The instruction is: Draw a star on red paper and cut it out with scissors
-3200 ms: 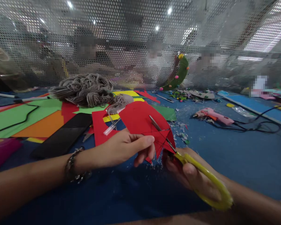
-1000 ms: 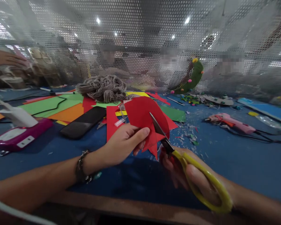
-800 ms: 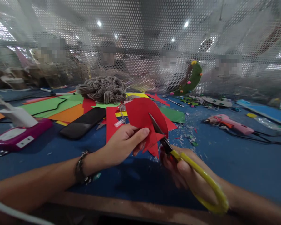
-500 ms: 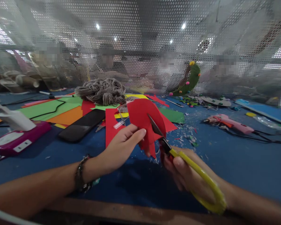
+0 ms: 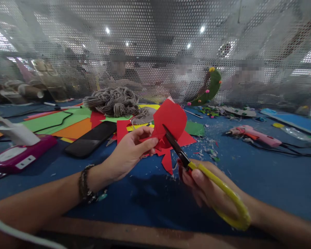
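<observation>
My left hand (image 5: 134, 150) pinches the lower left edge of a red paper piece (image 5: 171, 117) between thumb and fingers, holding it above the table. The piece has a rounded upper outline. Scissors (image 5: 178, 152) with dark blades and yellow handles are gripped in my right hand (image 5: 204, 183). Their blades point up and left and lie against the lower part of the red paper. Red scraps, one of them narrow and pointed (image 5: 167, 162), show behind and below the piece. The fingers behind the paper are partly hidden.
A black phone (image 5: 92, 138), coloured sheets (image 5: 64, 121) and a grey yarn heap (image 5: 114, 100) lie to the left, beside a purple power strip (image 5: 23, 152). At right rests a pink glue gun (image 5: 256, 135). A perforated metal screen (image 5: 155, 52) stands behind, with people beyond it.
My left hand has turned the red paper, so its rounded end now points up and further right. The scissors have stayed almost in place.
</observation>
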A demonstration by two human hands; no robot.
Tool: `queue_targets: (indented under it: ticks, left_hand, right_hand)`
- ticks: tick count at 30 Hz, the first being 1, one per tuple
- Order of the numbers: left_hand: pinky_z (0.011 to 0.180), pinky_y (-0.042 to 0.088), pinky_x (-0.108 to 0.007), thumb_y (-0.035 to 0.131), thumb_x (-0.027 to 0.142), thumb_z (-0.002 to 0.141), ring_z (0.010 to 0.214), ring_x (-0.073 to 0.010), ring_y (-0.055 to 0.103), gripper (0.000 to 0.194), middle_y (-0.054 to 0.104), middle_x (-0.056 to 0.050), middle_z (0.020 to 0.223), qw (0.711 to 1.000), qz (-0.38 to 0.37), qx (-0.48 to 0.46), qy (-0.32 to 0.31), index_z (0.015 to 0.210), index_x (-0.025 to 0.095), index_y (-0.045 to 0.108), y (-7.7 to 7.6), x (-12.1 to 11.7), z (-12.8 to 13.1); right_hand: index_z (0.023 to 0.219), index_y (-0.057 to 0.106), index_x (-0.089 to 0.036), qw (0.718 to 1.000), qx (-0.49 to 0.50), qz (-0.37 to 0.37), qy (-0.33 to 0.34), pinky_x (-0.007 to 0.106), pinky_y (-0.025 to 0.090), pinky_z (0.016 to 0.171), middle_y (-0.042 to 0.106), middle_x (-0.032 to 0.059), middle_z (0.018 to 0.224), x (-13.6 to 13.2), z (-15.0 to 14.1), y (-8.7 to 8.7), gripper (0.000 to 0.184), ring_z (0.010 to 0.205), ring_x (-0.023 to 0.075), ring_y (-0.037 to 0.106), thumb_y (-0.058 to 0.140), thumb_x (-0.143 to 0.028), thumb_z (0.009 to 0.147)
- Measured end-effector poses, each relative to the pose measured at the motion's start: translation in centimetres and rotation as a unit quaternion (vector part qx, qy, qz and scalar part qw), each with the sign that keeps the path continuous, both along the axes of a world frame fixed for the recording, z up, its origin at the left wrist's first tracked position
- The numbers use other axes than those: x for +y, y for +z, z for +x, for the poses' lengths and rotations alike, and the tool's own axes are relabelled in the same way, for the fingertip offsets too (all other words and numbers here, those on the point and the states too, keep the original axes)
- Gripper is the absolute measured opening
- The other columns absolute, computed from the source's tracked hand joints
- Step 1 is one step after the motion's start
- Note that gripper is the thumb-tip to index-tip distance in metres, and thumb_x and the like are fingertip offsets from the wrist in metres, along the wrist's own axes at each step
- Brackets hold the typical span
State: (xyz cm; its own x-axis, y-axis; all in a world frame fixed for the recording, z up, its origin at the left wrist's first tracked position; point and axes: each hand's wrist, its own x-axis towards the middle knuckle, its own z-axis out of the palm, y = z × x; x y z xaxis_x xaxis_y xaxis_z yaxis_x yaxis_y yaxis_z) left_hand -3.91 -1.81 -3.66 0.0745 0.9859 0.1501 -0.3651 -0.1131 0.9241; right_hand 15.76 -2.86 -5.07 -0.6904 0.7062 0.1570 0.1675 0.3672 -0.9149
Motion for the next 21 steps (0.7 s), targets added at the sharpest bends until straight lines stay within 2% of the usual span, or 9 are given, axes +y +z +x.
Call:
queue_targets:
  ticks: [3,8,13,17,21]
  left_hand:
    - [0.046,0.041,-0.011,0.075,0.018,0.055,0.047,-0.0029,0.05,0.025,0.06,0.004,0.058,0.999,-0.016,-0.023,0.019,0.073,0.014,0.058,0.2,0.2,-0.1]
    - [0.042,0.037,-0.01,0.077,0.025,0.053,0.044,-0.0019,0.046,0.023,0.057,0.005,0.05,0.999,0.026,-0.027,0.015,0.063,0.014,0.06,0.3,0.4,-0.4]
    - [0.038,0.035,-0.011,0.069,0.04,0.064,0.038,-0.0014,0.043,0.028,0.055,0.005,0.048,0.993,0.091,0.076,0.015,0.059,0.014,0.06,0.0,0.1,-0.5]
    - [0.03,0.028,-0.012,0.061,0.04,0.072,0.03,-0.0022,0.039,0.028,0.05,0.006,0.039,0.982,0.111,0.151,0.01,0.06,0.015,0.055,0.3,-0.2,-0.7]
    - [0.029,0.025,-0.012,0.053,0.035,0.076,0.029,-0.0027,0.038,0.025,0.047,0.007,0.038,0.968,0.125,0.217,0.022,0.06,0.016,0.051,0.9,-0.4,-0.8]
  right_hand:
    - [0.063,0.035,-0.017,1.0,-0.009,0.012,0.007,0.012,0.029,0.031,0.033,-0.007,0.049,0.1,0.0,0.1,0.044,0.034,0.0011,0.034,0.029,-0.055,0.085]
    - [0.063,0.035,-0.017,0.999,-0.023,0.022,0.033,0.013,0.029,0.033,0.034,-0.0066,0.045,0.4,0.3,0.0,0.045,0.035,0.0023,0.035,0.029,-0.057,0.084]
    - [0.064,0.037,-0.017,0.998,-0.03,0.038,0.044,0.016,0.029,0.035,0.038,-0.0051,0.045,0.5,0.5,-0.1,0.047,0.037,0.0036,0.036,0.028,-0.059,0.082]
    - [0.067,0.038,-0.017,0.996,-0.034,0.044,0.074,0.016,0.031,0.035,0.036,-0.0047,0.05,0.5,0.7,0.8,0.045,0.04,0.0041,0.036,0.026,-0.057,0.084]
    - [0.067,0.039,-0.017,0.986,-0.061,0.112,0.104,0.02,0.04,0.05,0.042,-0.0002,0.063,0.5,1.1,2.3,0.047,0.054,0.0071,0.043,0.024,-0.058,0.084]
